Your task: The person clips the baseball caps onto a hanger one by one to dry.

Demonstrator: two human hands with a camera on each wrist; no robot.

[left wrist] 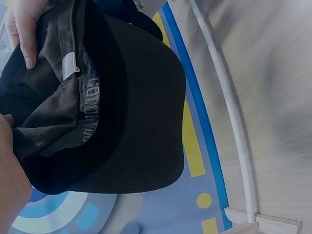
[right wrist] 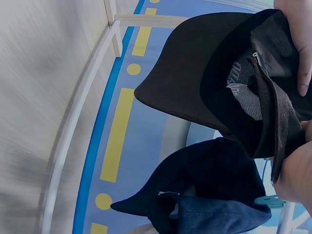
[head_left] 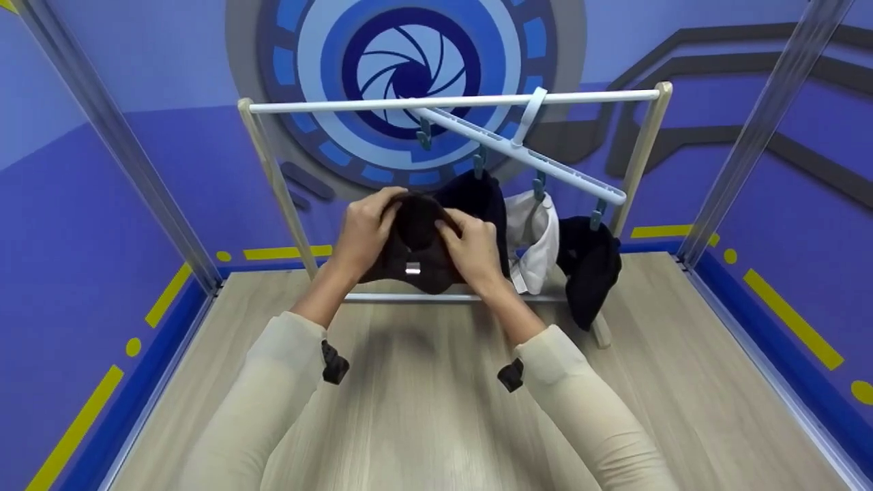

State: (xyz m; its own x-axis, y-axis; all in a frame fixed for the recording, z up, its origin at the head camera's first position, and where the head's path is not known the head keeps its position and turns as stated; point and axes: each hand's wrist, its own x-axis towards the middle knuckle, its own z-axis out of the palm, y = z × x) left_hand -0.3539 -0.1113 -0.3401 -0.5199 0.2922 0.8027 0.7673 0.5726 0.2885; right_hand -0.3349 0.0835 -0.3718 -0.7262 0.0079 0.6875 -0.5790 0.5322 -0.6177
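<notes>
Both hands hold a dark brown baseball cap (head_left: 434, 271) in front of the rack. My left hand (head_left: 363, 232) grips its left side and my right hand (head_left: 475, 247) pinches its right side, thumb on the near face. A metal strap buckle (left wrist: 69, 66) shows on the cap, and the inner band with lettering is visible in both wrist views. Behind it, a pale blue clip hanger (head_left: 515, 150) hangs slanted from the rack. Clipped to it are a dark navy cap (head_left: 481, 194), a white cap (head_left: 539, 239) and a black cap (head_left: 590, 269). The leftmost clip (head_left: 424, 134) holds nothing.
The rack has a white top rail (head_left: 327, 106), wooden side posts (head_left: 279, 184) and a low white bar (head_left: 382, 297). It stands on a wood-grain table (head_left: 382, 423). Blue patterned walls (head_left: 123, 204) and metal frame posts (head_left: 143, 164) surround it.
</notes>
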